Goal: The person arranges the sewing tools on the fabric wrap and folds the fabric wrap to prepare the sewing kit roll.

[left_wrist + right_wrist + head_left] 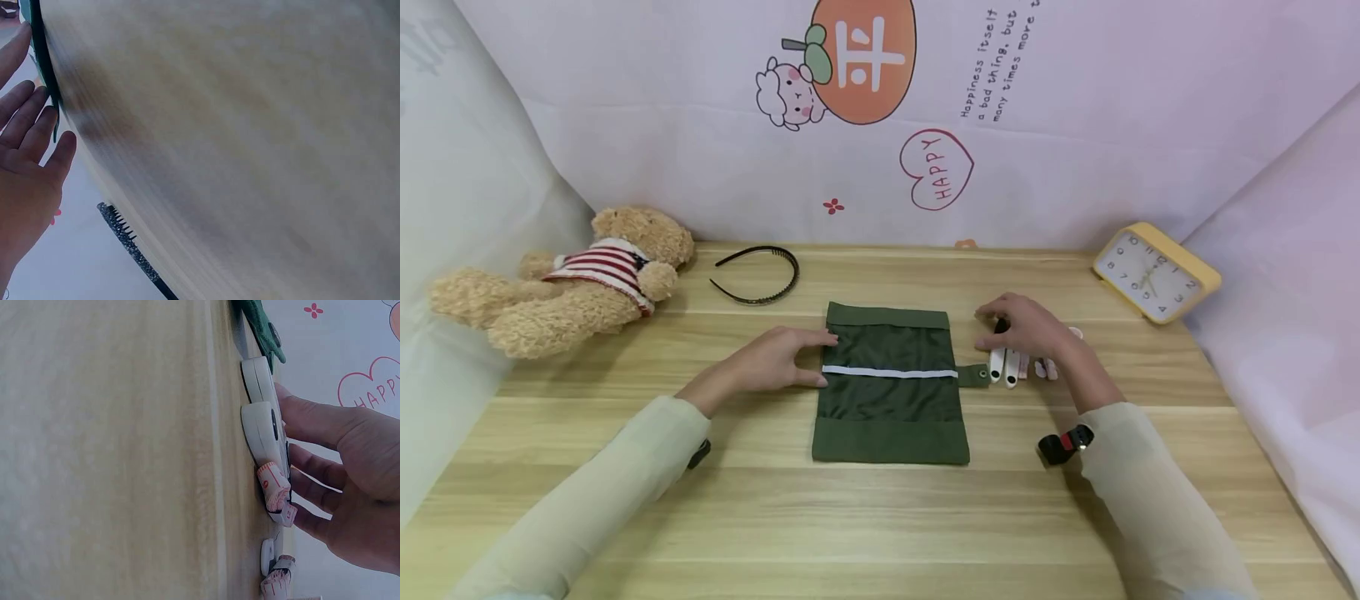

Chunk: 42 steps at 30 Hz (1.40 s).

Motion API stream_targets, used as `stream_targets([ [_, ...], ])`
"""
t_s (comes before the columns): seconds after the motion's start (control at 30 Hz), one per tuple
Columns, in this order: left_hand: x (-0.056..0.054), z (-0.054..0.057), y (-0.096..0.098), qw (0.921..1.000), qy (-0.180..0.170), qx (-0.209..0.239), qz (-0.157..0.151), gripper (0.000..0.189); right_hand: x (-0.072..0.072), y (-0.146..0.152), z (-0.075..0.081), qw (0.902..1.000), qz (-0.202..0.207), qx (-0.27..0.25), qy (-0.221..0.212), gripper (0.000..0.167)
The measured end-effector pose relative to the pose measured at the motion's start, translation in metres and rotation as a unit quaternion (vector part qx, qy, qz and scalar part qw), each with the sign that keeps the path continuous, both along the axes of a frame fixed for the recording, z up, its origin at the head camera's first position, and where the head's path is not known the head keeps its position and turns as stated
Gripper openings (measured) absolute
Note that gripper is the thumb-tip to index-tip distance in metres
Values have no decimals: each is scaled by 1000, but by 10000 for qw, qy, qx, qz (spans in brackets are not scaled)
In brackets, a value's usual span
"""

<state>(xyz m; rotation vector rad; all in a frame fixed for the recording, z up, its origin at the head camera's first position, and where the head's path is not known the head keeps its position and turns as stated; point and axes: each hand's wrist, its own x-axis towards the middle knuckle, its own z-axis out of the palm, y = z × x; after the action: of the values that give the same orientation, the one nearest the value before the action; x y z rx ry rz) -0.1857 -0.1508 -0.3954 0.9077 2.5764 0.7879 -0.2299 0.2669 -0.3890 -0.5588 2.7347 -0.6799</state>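
Observation:
A dark green fabric roll pouch lies unfolded, crossed by a white elastic band. Its snap tab points right. At the pouch's left edge, my left hand rests with thumb and fingers spread apart. My right hand reaches over two slim white rounded-end objects, thumb and fingertips right beside them, fingers loosely bent. Part of these objects is hidden under the hand. Next to them is a rolled measuring tape with red markings. A second rolled tape lies farther along.
A teddy bear in a striped shirt lies at the back left. Near it is a black toothed headband. A yellow alarm clock sits at the back right. Printed white cloth hangs behind the wooden table.

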Motion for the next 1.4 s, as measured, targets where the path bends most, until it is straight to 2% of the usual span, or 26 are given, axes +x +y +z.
stream_targets([
  [0.33, -4, -5, -1, 9999, -52, -85, -100, 60, 4, 4, 4, 9997, -190, 47, -161, 64],
  [0.67, -5, -3, 1, 9997, -128, -199, -102, 58, 2, 11, 7, 9986, -335, 214, -352, 71],
  [0.87, -3, -1, 1, 9997, -93, -189, -147, 52, 1, 6, 5, 9973, -516, 22, -525, 72],
  [1.17, -2, 0, 2, 9997, -157, -95, -152, 40, -4, 1, 1, 9950, -418, -884, -184, 60],
  [1.27, -2, 1, 1, 9997, -169, -82, -126, 33, -5, 0, 0, 9936, -394, -1048, 117, 55],
  [1.4, -3, 0, 1, 9997, -196, -98, -101, 23, -3, -5, 3, 9894, -679, -1236, 336, 53],
])
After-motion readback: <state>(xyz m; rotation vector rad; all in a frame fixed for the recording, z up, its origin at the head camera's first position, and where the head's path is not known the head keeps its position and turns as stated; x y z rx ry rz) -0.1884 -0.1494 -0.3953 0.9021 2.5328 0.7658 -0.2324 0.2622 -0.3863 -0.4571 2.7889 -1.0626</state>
